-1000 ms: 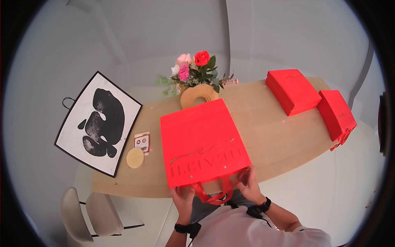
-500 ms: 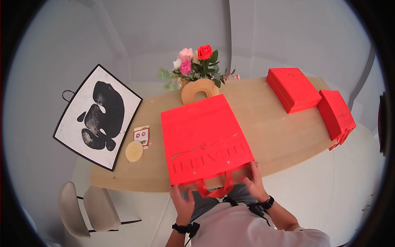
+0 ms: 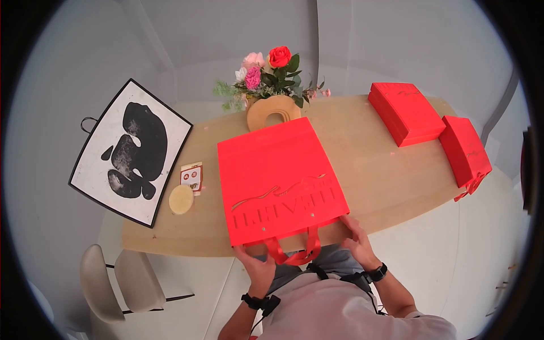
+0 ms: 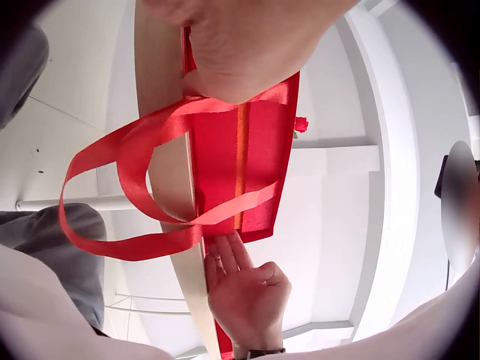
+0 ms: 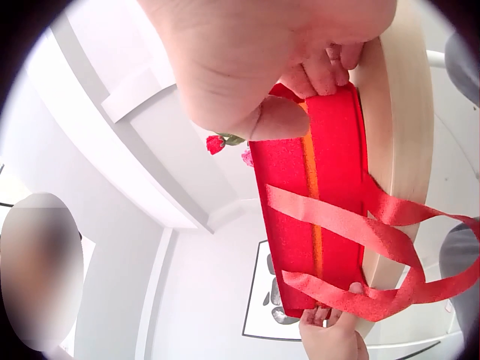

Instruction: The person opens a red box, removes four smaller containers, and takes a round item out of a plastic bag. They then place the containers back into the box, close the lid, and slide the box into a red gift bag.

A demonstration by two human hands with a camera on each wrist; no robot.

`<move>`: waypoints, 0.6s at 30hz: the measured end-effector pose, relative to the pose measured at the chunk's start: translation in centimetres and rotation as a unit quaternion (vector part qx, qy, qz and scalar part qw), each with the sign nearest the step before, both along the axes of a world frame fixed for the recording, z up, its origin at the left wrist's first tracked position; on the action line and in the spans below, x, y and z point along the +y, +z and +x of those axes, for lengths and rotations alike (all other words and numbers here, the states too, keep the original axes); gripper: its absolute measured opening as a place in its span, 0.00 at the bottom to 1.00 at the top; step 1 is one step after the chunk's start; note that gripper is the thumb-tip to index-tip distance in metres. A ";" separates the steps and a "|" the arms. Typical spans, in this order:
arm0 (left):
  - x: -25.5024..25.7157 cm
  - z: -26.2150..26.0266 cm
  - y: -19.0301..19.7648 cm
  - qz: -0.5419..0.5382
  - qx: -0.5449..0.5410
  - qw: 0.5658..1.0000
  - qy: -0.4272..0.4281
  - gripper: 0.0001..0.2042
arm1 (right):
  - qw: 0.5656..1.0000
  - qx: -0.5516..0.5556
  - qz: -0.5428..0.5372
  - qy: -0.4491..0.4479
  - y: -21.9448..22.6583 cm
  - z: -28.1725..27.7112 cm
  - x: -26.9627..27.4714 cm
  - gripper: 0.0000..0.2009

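Observation:
A large red paper gift bag (image 3: 277, 175) with embossed lettering lies flat, its mouth turned toward my body. Two red ribbon handles (image 4: 124, 161) hang from that mouth over the table edge. An orange strip (image 5: 309, 169) runs across the red surface within the mouth. My left hand (image 3: 259, 273) is at the bag's left mouth corner, thumb spread from the fingers. At the opposite corner, my right hand (image 3: 362, 250) touches the side with nearly straight fingers, which show in the left wrist view.
A flower vase (image 3: 258, 115) stands behind the bag on the wooden table (image 3: 385, 187). To the right are two red boxes (image 3: 405, 110) (image 3: 466, 150). A round yellowish disc (image 3: 181, 199), a printed card (image 3: 191, 175) and a framed black-and-white picture (image 3: 133, 153) are left. A chair (image 3: 139, 283) stands at lower left.
The table and everything on it has shifted upward in the head view. My right hand has loosened from a more curled pose at the corner. The left hand stays at its corner.

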State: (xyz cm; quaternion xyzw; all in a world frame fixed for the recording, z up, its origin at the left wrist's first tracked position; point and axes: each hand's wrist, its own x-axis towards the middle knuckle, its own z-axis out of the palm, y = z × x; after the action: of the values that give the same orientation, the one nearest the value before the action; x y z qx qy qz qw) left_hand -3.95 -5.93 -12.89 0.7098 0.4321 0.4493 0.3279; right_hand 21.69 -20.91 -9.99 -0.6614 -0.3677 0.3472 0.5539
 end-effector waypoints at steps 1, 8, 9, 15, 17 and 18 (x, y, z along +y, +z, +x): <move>0.1 -0.1 -0.5 0.015 -0.003 1.000 0.006 0.50 | 0.999 0.046 0.024 -0.001 0.3 0.1 -0.2 0.41; -0.2 -0.4 -1.2 0.037 0.013 0.998 0.038 0.55 | 0.988 0.137 0.067 -0.009 -0.6 1.0 -0.9 0.36; -0.1 -0.6 -1.4 0.037 0.013 0.998 0.039 0.55 | 0.988 0.138 0.066 -0.008 -0.5 1.0 -0.9 0.36; 0.3 -2.0 -2.0 -0.002 -0.045 0.999 0.015 0.56 | 0.986 0.162 0.048 -0.015 -0.1 1.2 -1.5 0.28; 0.4 -2.4 -1.4 -0.052 -0.111 0.992 0.009 0.51 | 0.992 0.113 0.039 -0.025 0.6 1.0 -1.6 0.25; 0.5 -2.5 -1.1 -0.052 -0.110 0.993 0.008 0.51 | 0.992 0.115 0.039 -0.026 1.1 0.8 -1.6 0.25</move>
State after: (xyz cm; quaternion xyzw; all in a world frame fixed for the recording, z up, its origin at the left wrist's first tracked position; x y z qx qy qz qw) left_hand -6.45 -5.41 -14.01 0.6350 0.4215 0.5041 0.4062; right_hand 22.50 -22.53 -8.89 -0.6041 -0.2976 0.3915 0.6270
